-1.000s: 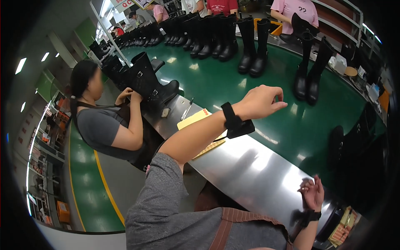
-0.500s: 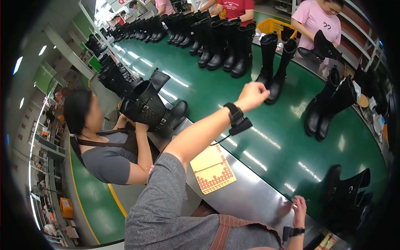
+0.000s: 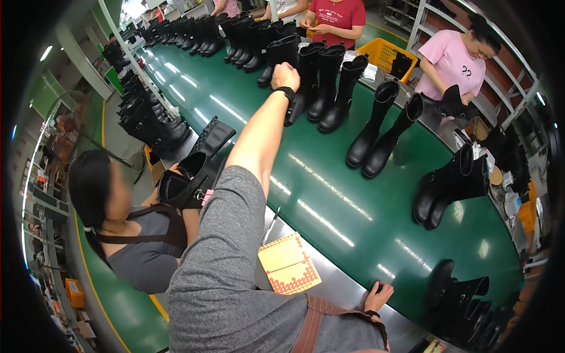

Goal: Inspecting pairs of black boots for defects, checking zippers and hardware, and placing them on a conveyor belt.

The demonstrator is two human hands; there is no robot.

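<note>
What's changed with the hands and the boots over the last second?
The left hand has stretched further out across the green conveyor belt and now reaches a tall black boot in the row; a grip cannot be told. The right hand stays resting on the belt's edge. The orange notebook still lies there.

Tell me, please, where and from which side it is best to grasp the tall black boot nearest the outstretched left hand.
Probably at the top of the shaft: the boot stands upright on the green belt, its open cuff uppermost. The left hand comes from the near side, which looks free, while other boots crowd its right.
</note>
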